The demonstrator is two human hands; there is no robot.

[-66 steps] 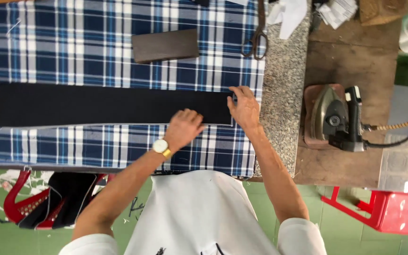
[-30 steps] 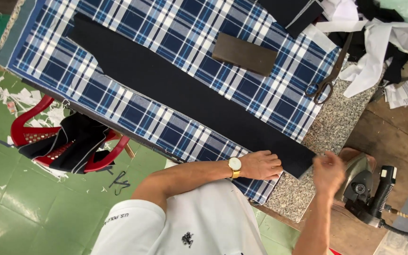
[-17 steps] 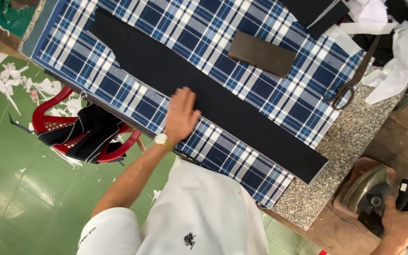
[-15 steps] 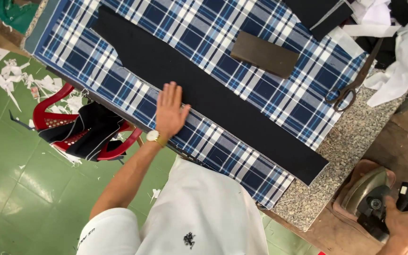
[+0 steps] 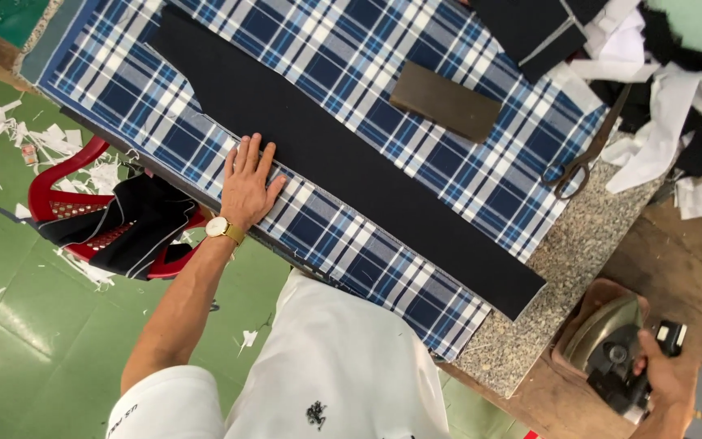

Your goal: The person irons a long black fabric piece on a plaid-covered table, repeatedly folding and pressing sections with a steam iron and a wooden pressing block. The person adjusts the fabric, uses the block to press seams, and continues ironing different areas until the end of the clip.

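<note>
Left hand: my left hand [image 5: 249,185] lies flat, palm down and fingers spread, holding nothing; the fingertips rest on the near edge of the strip, the palm on the cloth.
Right hand: my right hand [image 5: 666,382] is closed around the handle of the iron, low at the right edge of view.
Strip: a long black fabric strip [image 5: 343,162] lies flat on the cloth, running slantwise from the far left down to the near right, where its squared end reaches the cloth's edge.
Iron: the iron [image 5: 611,345] sits on a brown rest [image 5: 566,337] on the wooden bench [image 5: 676,268], just beside the stone end of the table and well apart from my left hand.
Cloth: a blue and white checked cloth [image 5: 416,73] covers the table [image 5: 578,252]; speckled grey stone shows bare at its right end.
Block: a flat dark brown block [image 5: 446,102] lies on the cloth beyond the strip, not touching it.
Scissors: scissors [image 5: 582,158] lie where cloth meets stone, handles towards me.
Scraps: white and black offcuts [image 5: 668,106] are heaped at the far right.
Chair: a red chair [image 5: 67,207] with dark fabric draped on it stands on the green floor, left of my arm.
Watch: a watch [image 5: 219,228] is on my left wrist.
</note>
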